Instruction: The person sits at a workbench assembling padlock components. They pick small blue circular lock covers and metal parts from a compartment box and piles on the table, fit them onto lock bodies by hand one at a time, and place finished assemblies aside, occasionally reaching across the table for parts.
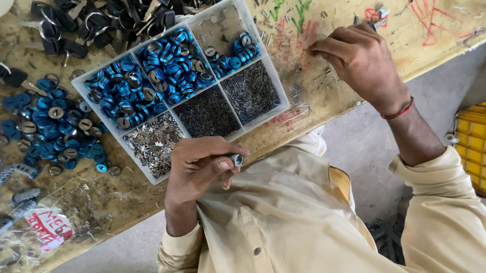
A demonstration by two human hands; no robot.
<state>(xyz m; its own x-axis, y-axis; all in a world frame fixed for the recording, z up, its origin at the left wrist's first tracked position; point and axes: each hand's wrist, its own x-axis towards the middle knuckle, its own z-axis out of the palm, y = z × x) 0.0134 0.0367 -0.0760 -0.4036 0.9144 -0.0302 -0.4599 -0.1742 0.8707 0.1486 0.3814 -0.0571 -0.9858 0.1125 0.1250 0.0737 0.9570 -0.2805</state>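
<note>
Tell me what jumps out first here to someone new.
The clear tray mid-bench, its upper compartments full of blue rings, more of them loose to its left. Below it, the left hand pinches a small metal cylinder; the right hand picks at small parts on the bench at right.

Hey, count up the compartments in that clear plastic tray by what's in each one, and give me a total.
Clear tray, compartments by contents:
Blue ring parts: 3
Fine dark pins: 2
Silvery flat pieces: 1
Total: 6
</note>
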